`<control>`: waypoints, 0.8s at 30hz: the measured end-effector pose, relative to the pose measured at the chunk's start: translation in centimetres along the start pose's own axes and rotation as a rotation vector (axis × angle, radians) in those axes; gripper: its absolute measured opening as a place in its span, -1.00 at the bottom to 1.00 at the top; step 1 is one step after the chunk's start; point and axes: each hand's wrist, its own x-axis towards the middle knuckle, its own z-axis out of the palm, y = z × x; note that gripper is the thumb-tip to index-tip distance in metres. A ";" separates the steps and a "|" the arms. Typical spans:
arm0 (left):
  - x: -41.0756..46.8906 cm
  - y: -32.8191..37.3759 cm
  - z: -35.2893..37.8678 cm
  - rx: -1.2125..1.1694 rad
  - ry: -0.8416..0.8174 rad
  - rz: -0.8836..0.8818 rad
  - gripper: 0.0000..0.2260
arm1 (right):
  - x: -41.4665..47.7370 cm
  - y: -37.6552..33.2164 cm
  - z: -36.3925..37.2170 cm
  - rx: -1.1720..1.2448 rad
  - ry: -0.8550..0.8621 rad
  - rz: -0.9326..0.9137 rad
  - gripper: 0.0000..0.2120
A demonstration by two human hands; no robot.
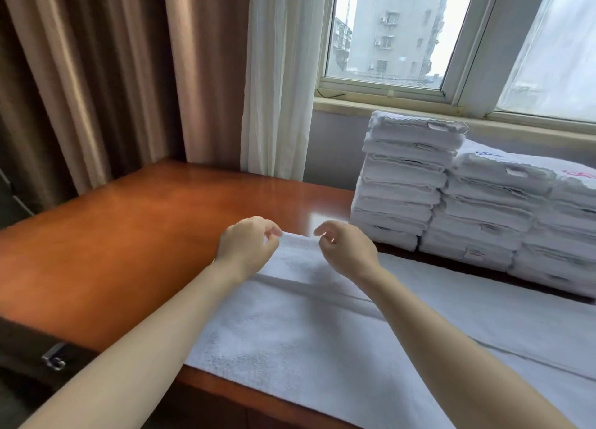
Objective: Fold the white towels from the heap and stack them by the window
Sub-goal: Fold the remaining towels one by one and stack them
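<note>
- The open towel (322, 331) lies flat on the desk (129, 235), on the near side of the folded stacks (451, 202). Its long side runs just in front of their base, apart from them by a dark strip of desk.
- Handling, as judged: soft terry, light and limp, with no stiffness to hold a crease by itself. It will sag between two grip points and drag a little on the wood. It is not fragile and unlikely to slip from your fingers.
- Where to hold: take it by the corners or along a hemmed edge, both hands level, so the fold lands square. A raised fold line crosses the cloth on the near side of the stacks.
- Your forearms reach forward, bare, converging toward the end of the towel to the left of the stacks.
- Your left hand (248, 244) is knuckles up, fingers curled tight, pinching the towel's far left corner.
- Your right hand (350, 251) mirrors it, nearer the stacks, finger and thumb closed narrowly on the other corner. Contact there looks like a pinch, though it is less plain.
- The stacks stand in neat columns, the tallest at their left end.
- The window (387, 41) is directly behind the stacks.
- The heap is not in view.
</note>
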 end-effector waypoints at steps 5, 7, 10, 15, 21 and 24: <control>0.8 0.5 3.4 0.082 -0.312 0.118 -0.68 | -0.4 3.1 1.6 -0.155 -0.239 -0.038 -0.82; 0.8 0.4 4.6 0.205 -0.378 0.137 -0.60 | -0.9 3.7 2.8 -0.190 -0.323 -0.099 -0.70; 1.0 -0.6 5.0 0.258 -0.416 0.093 -0.55 | -0.9 3.6 4.1 -0.207 -0.331 -0.102 -0.51; 0.5 -3.8 3.9 0.292 -0.397 0.055 -0.53 | -0.2 1.3 5.9 -0.203 -0.312 -0.169 -0.48; -1.0 -6.6 2.0 0.301 -0.371 -0.007 -0.52 | -0.1 -1.4 7.7 -0.187 -0.255 -0.252 -0.51; -1.7 -6.7 1.6 0.285 -0.353 -0.012 -0.52 | -0.5 -1.5 7.9 -0.177 -0.234 -0.265 -0.52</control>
